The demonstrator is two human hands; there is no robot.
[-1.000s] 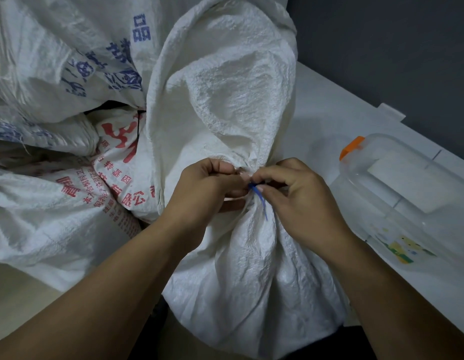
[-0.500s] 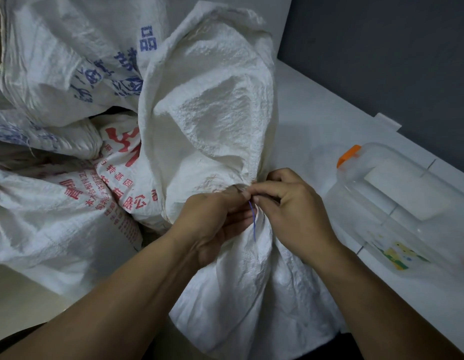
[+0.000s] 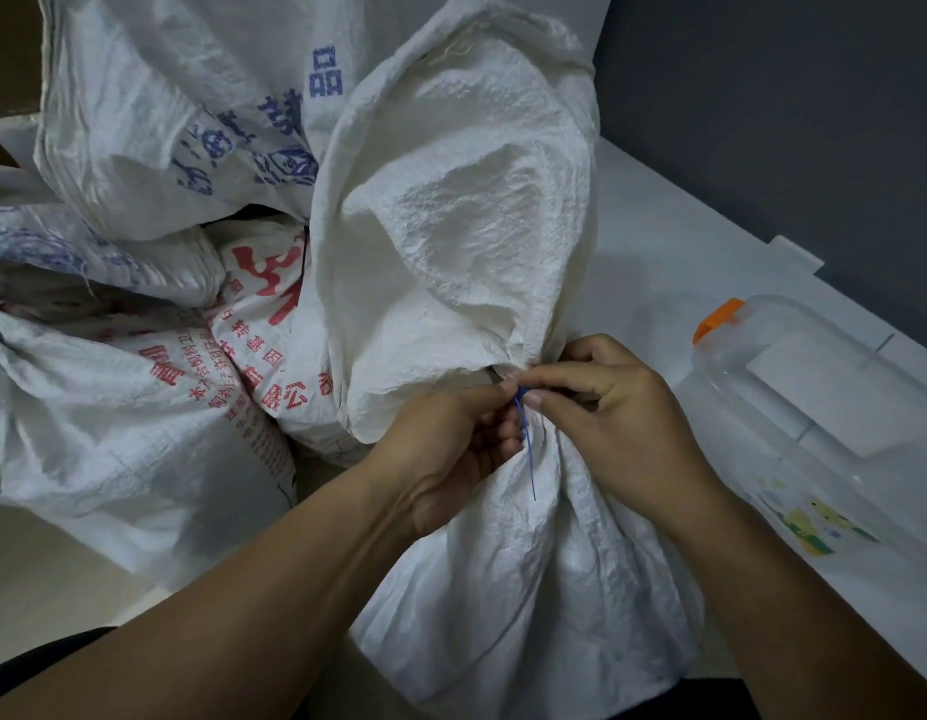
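Since 0.5 s ago both hands have been kept at the gathered neck of the sack [image 3: 451,241], and the loose tail of the tie [image 3: 528,449] is now seen hanging a little longer and straighter down the cloth.

The blue tie is wrapped round the bunched neck, where the white sack is drawn in between its puffed top and its full body. The head of the tie is pinched between the thumb and forefinger of the right hand [image 3: 612,423], whose other fingers are curled against the neck. The left hand [image 3: 446,454] is held just beside it; its fingers [image 3: 495,407] are closed on the tie next to the head, with the rest curled near the tail. The 2 hands are touching at the fingertips.

The sack is stood at the near edge of the white tabletop [image 3: 679,262]. To the left, 2 more sacks are piled against it: a red-printed sack [image 3: 139,423] low down and a blue-printed sack [image 3: 155,96] behind. To the right, a clear box [image 3: 825,459] with an orange latch [image 3: 718,319] is laid on the tabletop, close to the right wrist but apart from it.
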